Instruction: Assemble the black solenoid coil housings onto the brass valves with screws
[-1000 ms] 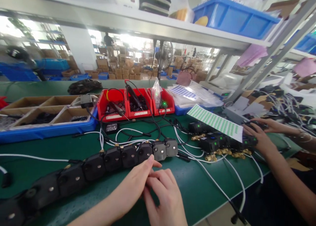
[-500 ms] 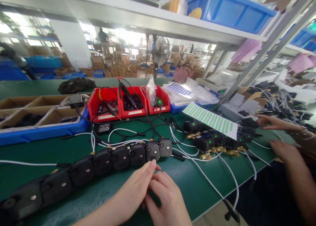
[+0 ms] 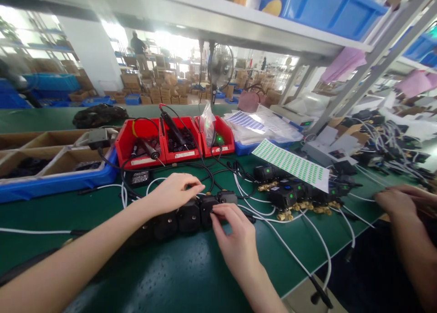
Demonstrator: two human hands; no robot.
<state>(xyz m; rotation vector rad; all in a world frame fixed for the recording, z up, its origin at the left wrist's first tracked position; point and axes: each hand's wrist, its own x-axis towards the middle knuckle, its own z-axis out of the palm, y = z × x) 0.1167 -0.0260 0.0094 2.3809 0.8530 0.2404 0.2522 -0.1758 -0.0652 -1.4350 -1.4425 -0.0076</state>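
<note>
Black blocks (image 3: 189, 217) line up — hands (image 3: 172, 193) (image 3: 237, 233) (both) close

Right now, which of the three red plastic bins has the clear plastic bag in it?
The rightmost red plastic bin; the clear plastic bag sticks up from it. The left bin and middle bin show slim tools.

Bright bkgd w/ washed-out glare from far windows (image 3: 172, 42) — shelf (image 3: 143, 10) underside shaded, faint sheen on green tabletop (image 3: 174, 272). Lower R corner dark — wide-angle stretch & soft blur at edges.
</note>
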